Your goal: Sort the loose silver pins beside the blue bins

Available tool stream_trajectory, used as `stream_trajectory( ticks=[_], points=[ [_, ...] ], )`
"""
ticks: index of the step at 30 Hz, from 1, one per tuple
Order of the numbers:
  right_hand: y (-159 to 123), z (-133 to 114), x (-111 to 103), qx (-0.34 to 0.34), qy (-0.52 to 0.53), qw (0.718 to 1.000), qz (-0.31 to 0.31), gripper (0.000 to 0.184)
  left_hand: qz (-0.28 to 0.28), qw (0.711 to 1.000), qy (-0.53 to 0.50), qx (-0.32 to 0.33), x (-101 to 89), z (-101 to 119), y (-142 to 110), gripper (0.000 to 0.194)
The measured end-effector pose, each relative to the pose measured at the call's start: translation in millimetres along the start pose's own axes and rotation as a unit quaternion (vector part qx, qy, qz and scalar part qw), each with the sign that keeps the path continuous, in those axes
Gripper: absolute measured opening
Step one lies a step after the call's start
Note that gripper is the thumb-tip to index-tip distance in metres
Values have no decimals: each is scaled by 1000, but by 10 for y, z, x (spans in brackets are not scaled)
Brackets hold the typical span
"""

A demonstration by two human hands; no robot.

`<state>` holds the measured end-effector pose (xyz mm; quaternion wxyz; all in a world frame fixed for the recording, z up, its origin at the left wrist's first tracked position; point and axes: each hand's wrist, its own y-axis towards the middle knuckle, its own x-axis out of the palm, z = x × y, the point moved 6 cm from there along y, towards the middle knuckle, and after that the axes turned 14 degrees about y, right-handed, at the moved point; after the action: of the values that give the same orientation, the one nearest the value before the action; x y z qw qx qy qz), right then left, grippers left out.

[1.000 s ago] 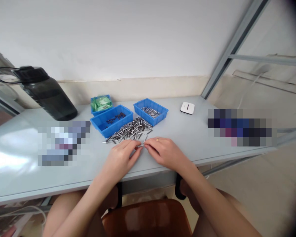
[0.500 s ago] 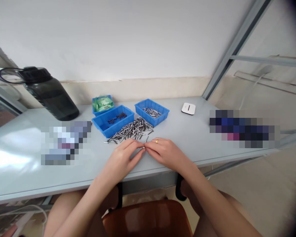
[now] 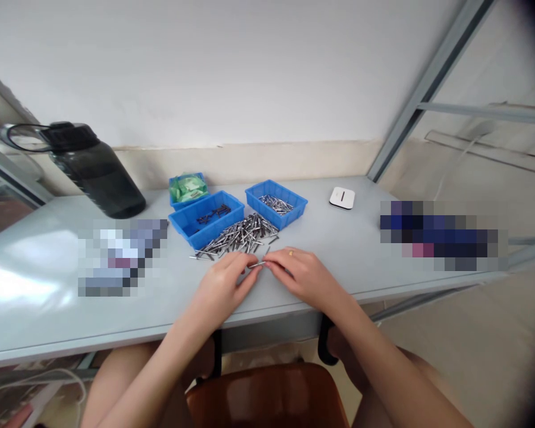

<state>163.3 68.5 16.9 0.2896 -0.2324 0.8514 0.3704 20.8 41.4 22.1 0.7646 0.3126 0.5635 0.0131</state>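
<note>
Over the front of the desk, my left hand (image 3: 226,280) and my right hand (image 3: 302,274) meet fingertip to fingertip. A thin silver metal pin (image 3: 257,264) lies level between them. My left thumb and forefinger are closed about its left part, and my right fingertips pinch its right end. Another thin pin (image 3: 268,250) shows just beyond my right fingertips; whether it is held or lies on the desk I cannot tell. Past my hands is a loose pile of silver and dark metal pins (image 3: 243,233).
Behind the pile stand a blue bin (image 3: 196,239) with dark pins and another blue bin (image 3: 294,219) with silver ones. A small blue bin (image 3: 175,204) holds green packets. A dark bottle (image 3: 100,175) is at left, a white device (image 3: 342,198) at right. Blurred objects lie on both sides.
The metal pin between my hands now shows along its length, where before only a small bright end was visible. My left fingertips have parted slightly from my right ones.
</note>
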Motion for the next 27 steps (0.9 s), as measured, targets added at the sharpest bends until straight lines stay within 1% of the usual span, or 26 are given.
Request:
stream_trajectory(
  ticks=[8,13,17,19,21,22,25,27],
  points=[
    [18,72,-38,40,33,998,28,19,27,1000,9,7,-13,-6,35,12],
    [34,98,-23,57,33,998,21,18,48,998,22,-15,-17,-57,44,11],
    [20,136,-14,77,33,996,22,19,47,998,28,-33,-14,-93,33,11],
    [13,156,-44,89,37,995,25,18,44,997,51,-33,-12,-91,32,12],
    [27,198,-118,112,31,993,29,18,26,995,90,-36,13,-91,36,12],
    [50,234,-183,131,16,991,37,17,8,994,107,-36,40,-91,38,12],
    [201,386,-456,185,-35,978,92,19,-43,989,137,-23,127,-77,41,14],
    [372,477,-638,186,-103,969,124,18,-56,988,142,-9,161,-63,41,16]
  ],
)
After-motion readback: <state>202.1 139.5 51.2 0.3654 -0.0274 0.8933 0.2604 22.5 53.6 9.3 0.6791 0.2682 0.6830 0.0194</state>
